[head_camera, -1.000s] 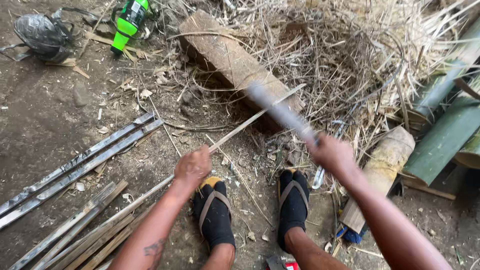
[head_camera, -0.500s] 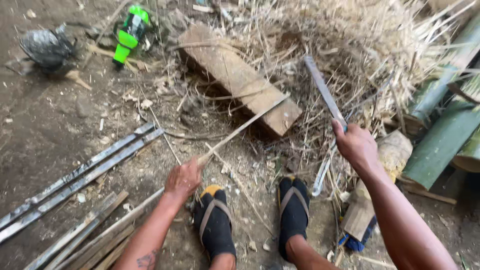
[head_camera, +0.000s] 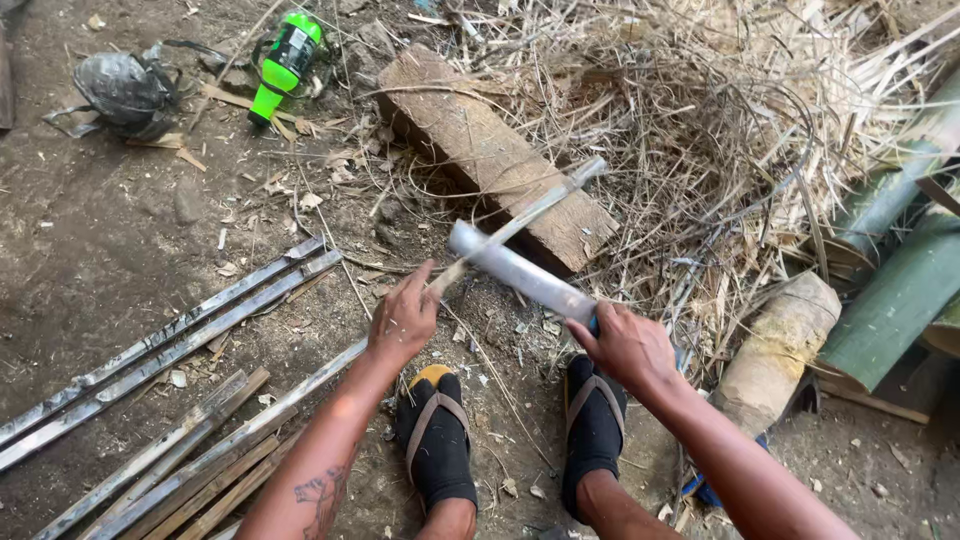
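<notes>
Since the earlier frame the right hand (head_camera: 628, 347) is swinging down from its raised spot, and the blade (head_camera: 520, 272) is now crossing the strip (head_camera: 530, 212) just in front of the block (head_camera: 497, 157). That hand is clamping its fingers on the blade's handle, with the blade pointing up and left; its edge is blurring, so whether it is touching the strip is hard to say. The left hand (head_camera: 404, 320) is closing on the strip nearer the body, left of the blade, and the two hands are staying apart. The strip is running from the lower left up over the near end of the block, its far tip lying on the block's right side. Both sandalled feet (head_camera: 437, 440) are standing below the hands. More split strips (head_camera: 180, 340) are lying on the dirt left of the block. A green bottle (head_camera: 285, 62) and a dark bag (head_camera: 128, 92) are lying beyond them, up and left of the block. Dry shavings (head_camera: 720, 130) are piling up right of the block, with green bamboo poles (head_camera: 900, 290) further right.
</notes>
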